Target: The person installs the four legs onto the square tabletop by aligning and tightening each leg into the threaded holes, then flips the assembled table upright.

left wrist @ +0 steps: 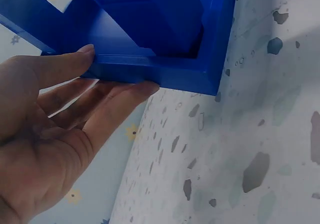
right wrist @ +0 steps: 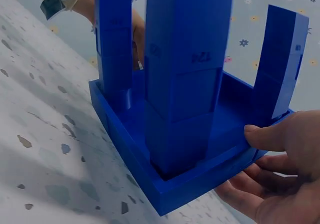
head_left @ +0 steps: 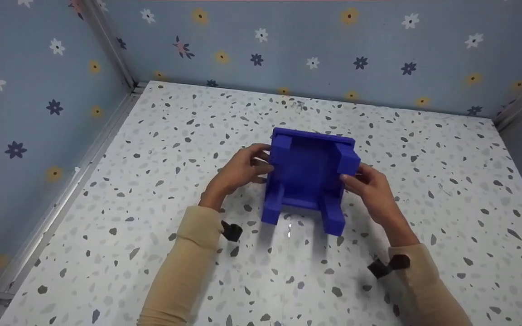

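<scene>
A small blue stool (head_left: 307,170) is held tilted above the table, its hollow underside and corner legs turned toward me. My left hand (head_left: 239,170) grips its left edge; in the left wrist view the thumb lies over the rim (left wrist: 182,75) and the fingers are beneath. On the opposite edge, my right hand (head_left: 375,192) pinches the rim near a leg, thumb on top and fingers under it. Printed marks show on a near leg (right wrist: 185,74) in the right wrist view. The stool's outer top face is hidden.
The white speckled tabletop (head_left: 188,136) spreads beneath the hands. Blue flower-patterned panels (head_left: 288,40) stand behind it and at the sides. A metal strip (head_left: 68,203) runs along the left edge. Each wrist carries a small black camera mount (head_left: 232,231).
</scene>
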Demonstrator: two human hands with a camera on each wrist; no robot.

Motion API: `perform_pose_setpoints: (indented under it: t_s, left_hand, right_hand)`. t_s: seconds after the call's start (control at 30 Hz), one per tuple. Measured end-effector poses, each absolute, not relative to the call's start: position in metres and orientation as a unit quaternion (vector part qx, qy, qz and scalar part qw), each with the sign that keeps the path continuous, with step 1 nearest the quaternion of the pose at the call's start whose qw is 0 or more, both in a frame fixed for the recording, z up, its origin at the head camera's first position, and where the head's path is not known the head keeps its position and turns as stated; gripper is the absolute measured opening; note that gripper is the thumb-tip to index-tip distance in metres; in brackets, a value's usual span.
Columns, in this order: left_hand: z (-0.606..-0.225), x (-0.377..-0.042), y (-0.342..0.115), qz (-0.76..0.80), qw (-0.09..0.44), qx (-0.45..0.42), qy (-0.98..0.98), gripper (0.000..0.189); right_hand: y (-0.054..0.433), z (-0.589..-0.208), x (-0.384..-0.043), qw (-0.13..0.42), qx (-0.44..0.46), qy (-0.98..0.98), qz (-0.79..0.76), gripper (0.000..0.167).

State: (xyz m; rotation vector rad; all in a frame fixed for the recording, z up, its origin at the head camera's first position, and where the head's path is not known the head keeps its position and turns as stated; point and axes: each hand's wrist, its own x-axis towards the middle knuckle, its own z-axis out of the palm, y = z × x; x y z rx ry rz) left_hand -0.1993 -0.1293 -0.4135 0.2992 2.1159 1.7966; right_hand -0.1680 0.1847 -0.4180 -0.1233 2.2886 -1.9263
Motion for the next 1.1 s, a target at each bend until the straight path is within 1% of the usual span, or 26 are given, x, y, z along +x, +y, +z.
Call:
perform_pose_setpoints:
  t_s: [0.3, 0.5, 0.63, 0.8, 0.97, 1.1]
  left_hand:
    - [-0.402, -0.196, -0.124, 0.63, 0.1, 0.163, 0.753, 0.049]
    - [-0.394, -0.193, -0.123, 0.617, 0.048, 0.204, 0.758, 0.045]
    - [-0.382, -0.185, -0.12, 0.628, 0.034, 0.22, 0.746, 0.043]
    - [-0.367, -0.173, -0.117, 0.629, 0.024, 0.238, 0.74, 0.034]
    - [-0.379, -0.175, -0.115, 0.624, 0.02, 0.254, 0.739, 0.033]
    - [-0.389, -0.177, -0.113, 0.599, -0.017, 0.283, 0.749, 0.035]
  right_hand:
    - [0.195, -0.4, -0.166, -0.021, -0.119, 0.787, -0.605, 0.04]
    - [0.2, -0.391, -0.162, -0.056, -0.168, 0.744, -0.644, 0.037]
    - [0.203, -0.389, -0.159, -0.074, -0.21, 0.726, -0.651, 0.036]
    - [0.205, -0.389, -0.157, -0.108, -0.269, 0.708, -0.644, 0.038]
    - [0.204, -0.382, -0.152, -0.14, -0.296, 0.721, -0.611, 0.042]
    - [0.2, -0.371, -0.144, -0.168, -0.32, 0.742, -0.564, 0.043]
